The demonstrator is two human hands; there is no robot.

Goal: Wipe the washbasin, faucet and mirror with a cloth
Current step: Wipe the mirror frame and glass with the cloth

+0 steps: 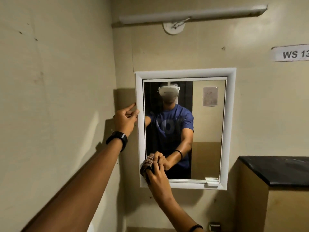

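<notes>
A white-framed mirror (207, 131) hangs on the beige wall ahead. My right hand (158, 179) presses a checked brown cloth (148, 165) against the glass at the mirror's lower left corner. My left hand (125, 118) rests on the frame's left edge about halfway up, thumb and fingertips touching the white frame, holding nothing else. A black watch sits on my left wrist. The glass reflects a person in a blue shirt with a white headset. The washbasin and faucet are out of view.
A cabinet with a black top (275, 169) stands at the right, close to the mirror. A tube light (192, 14) is mounted above. A paper label (291, 53) is stuck on the right wall. A side wall runs close on the left.
</notes>
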